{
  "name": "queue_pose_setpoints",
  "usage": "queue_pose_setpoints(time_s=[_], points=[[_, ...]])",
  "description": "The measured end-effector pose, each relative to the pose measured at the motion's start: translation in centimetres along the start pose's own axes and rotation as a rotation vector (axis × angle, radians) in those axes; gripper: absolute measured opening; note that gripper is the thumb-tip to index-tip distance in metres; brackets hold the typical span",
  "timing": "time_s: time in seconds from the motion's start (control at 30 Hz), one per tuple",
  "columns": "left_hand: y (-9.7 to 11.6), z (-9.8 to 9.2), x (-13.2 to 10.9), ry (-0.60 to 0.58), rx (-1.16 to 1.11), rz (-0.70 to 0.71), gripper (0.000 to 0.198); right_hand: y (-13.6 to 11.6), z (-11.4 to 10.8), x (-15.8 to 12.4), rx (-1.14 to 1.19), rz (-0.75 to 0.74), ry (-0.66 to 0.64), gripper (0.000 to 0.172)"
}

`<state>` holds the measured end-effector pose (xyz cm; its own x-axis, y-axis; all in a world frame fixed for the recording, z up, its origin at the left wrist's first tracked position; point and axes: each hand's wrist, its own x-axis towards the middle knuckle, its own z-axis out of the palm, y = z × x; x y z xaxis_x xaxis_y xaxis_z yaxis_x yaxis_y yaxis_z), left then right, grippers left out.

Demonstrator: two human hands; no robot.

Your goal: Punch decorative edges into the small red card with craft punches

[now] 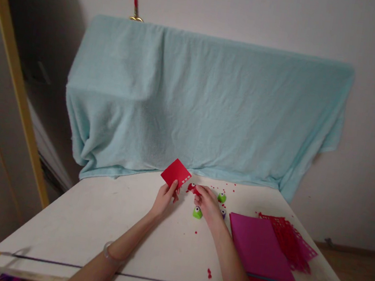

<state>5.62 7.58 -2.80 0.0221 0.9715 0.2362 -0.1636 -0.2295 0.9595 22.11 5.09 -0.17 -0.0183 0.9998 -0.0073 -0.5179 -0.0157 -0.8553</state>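
Note:
My left hand (pixel 166 195) grips a red square of paper (pixel 174 172) by its lower corner. A row of small punched holes runs along the paper's right edge. Just right of it, my right hand (pixel 206 199) has its fingers closed on a small red paper punch (pixel 191 187) with a white-and-black round button. The punch and the paper look apart. Near that hand stand a green punch (pixel 197 213), another green punch (pixel 222 197) behind it, and a purple punch (pixel 222 214) partly hidden by my wrist.
At the right lies a stack of magenta paper (pixel 259 247) with red and blue sheets below. Punched red paper strips (pixel 287 239) lie beside it. Small red cut-outs (pixel 209 273) are scattered on the white table (pixel 93 229). A light blue cloth (pixel 206 101) hangs behind.

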Motion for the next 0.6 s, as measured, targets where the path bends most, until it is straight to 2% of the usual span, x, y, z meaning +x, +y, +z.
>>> queue_pose_setpoints(time_s=[0.17,0.33,0.6], points=[[-0.21,0.02,0.05,-0.022,-0.001,-0.026,0.046,-0.15,-0.48,0.23,0.065,0.015,0.056,0.021],[-0.01,0.13,-0.19,-0.088,0.006,-0.046,0.044,-0.38,-0.74,-0.03,0.089,0.105,-0.061,0.023],[-0.03,0.14,-0.36,-0.155,0.039,-0.076,0.043,-0.04,-0.75,-0.04,-0.018,0.032,-0.023,0.024]])
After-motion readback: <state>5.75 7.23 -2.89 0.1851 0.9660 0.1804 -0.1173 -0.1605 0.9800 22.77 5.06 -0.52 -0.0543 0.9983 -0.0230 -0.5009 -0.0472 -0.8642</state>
